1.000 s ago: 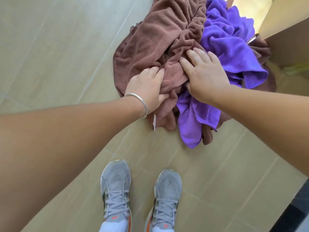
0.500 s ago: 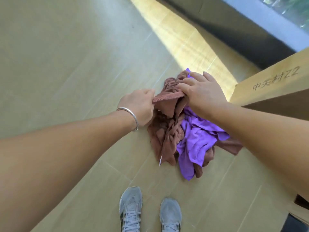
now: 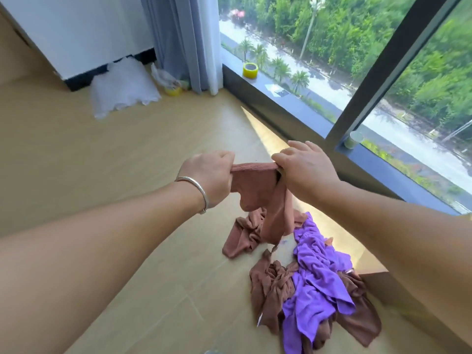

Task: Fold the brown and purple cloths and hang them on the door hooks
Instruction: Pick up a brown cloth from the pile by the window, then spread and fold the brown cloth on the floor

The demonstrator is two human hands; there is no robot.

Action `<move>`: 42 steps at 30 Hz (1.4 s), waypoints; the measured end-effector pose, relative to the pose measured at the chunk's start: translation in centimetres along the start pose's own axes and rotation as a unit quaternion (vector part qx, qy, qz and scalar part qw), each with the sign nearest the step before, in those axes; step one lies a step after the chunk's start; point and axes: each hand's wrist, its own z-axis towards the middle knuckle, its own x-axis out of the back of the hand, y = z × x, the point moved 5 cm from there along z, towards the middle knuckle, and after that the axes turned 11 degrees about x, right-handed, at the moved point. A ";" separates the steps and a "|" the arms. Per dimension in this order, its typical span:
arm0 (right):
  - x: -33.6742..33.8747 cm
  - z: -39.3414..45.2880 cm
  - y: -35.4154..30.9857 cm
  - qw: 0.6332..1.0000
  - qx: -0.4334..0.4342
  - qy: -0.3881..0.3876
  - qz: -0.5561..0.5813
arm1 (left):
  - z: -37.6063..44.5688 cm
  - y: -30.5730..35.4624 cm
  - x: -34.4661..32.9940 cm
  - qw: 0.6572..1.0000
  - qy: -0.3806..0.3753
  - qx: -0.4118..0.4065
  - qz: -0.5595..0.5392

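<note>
A brown cloth [image 3: 268, 200] hangs in the air between my hands, its lower end trailing onto the floor. My left hand [image 3: 209, 177], with a silver bangle at the wrist, grips one end of its top edge. My right hand [image 3: 304, 167] pinches the other end of that edge. On the floor below lies a crumpled heap: a purple cloth [image 3: 319, 277] draped over more brown cloths [image 3: 270, 290]. No door hooks are in view.
A large window with a dark sill [image 3: 293, 103] runs along the right; a yellow tape roll [image 3: 250, 70] and a cup [image 3: 353, 140] stand on it. A grey curtain [image 3: 184, 42], a white sheet [image 3: 122, 88] and a second yellow roll [image 3: 173, 91] sit in the far corner.
Both hands have lifted one brown cloth up out of the heap, stretching its top edge between them. My view has tilted up from the floor and shoes to the window.
</note>
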 end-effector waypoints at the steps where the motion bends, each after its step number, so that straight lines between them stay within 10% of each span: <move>1: 1.7 0.9 -1.1 1.000 0.015 0.010 0.002 | -0.8 -1.3 1.7 1.000 0.008 0.019 0.004; 18: 11.7 11.9 -37.5 0.960 0.272 0.005 0.074 | -26.2 -29.6 13.9 0.951 0.018 0.302 0.061; 30: -1.9 4.2 -46.3 0.914 0.301 -0.270 -0.045 | -39.3 -33.5 -0.6 0.950 -0.173 0.259 -0.002; 42: -10.8 -0.6 -56.6 0.908 0.288 -0.305 -0.005 | -50.8 -45.1 -14.0 0.904 -0.281 0.319 0.043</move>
